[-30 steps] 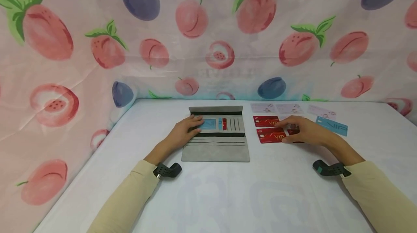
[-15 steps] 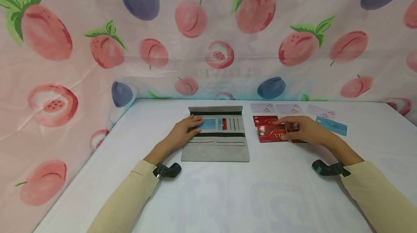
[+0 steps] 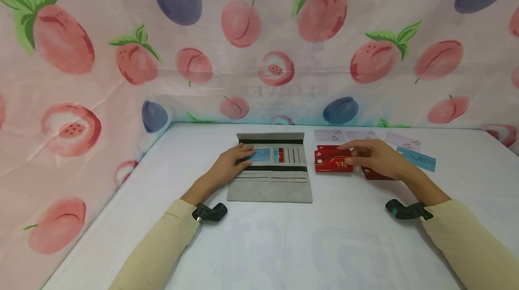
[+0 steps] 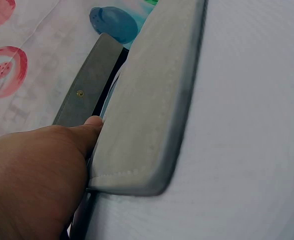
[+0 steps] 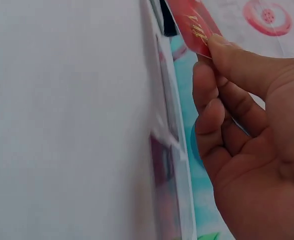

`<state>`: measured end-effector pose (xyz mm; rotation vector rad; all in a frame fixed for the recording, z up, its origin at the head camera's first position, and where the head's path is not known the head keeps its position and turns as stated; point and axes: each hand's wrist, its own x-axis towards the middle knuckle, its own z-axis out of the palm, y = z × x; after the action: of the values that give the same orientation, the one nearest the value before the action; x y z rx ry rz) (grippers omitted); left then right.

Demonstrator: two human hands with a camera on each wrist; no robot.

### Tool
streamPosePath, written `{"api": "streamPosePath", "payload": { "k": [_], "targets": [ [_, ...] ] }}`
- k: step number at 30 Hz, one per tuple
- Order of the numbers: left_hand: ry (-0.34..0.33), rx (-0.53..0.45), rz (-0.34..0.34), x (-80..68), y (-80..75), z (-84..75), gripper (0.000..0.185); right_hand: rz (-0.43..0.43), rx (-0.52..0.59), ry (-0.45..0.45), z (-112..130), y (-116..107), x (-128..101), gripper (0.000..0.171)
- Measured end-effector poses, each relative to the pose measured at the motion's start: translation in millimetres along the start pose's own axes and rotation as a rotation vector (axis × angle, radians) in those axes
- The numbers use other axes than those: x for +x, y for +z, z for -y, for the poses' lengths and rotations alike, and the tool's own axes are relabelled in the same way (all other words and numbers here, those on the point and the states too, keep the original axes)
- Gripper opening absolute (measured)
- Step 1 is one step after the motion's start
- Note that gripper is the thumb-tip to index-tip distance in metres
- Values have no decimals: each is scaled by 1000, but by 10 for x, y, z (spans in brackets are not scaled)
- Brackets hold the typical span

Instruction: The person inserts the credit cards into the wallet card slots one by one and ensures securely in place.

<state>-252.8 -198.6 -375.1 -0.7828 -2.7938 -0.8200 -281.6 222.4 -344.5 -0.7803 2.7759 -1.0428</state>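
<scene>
My right hand (image 3: 379, 159) pinches a red VIP card (image 3: 333, 165) by its right edge, between thumb and fingers. The right wrist view shows the thumb pressed on that red card (image 5: 190, 25), clear of the table. Behind it, the top of a second red card (image 3: 324, 147) peeks out, and another red card (image 3: 377, 174) lies partly under the hand. My left hand (image 3: 227, 168) rests on the left side of an opened grey wallet (image 3: 269, 193), its fingers by a blue card (image 3: 261, 155) in a slot. In the left wrist view the thumb lies against the wallet's flap (image 4: 142, 100).
Several pale printed cards (image 3: 329, 135) lie along the back of the white table (image 3: 284, 245). To the right of my right hand is a blue VIP card (image 3: 417, 159). A fruit-patterned cloth (image 3: 243, 74) hangs behind and to the left.
The right hand has lifted a red card off the table and shifted it slightly left and upward. The left hand stays on the wallet.
</scene>
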Motion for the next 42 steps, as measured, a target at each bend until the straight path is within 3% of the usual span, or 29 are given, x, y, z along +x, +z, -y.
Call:
{"api": "streamPosePath", "payload": {
  "k": [16,42],
  "targets": [
    [2,-9,-9,-7,-10,-13,43,-81,119,83,367,208,319,43],
    [11,2,-4,-3,-7,1,43,-126,224,154,630,582,532,36]
  ]
}}
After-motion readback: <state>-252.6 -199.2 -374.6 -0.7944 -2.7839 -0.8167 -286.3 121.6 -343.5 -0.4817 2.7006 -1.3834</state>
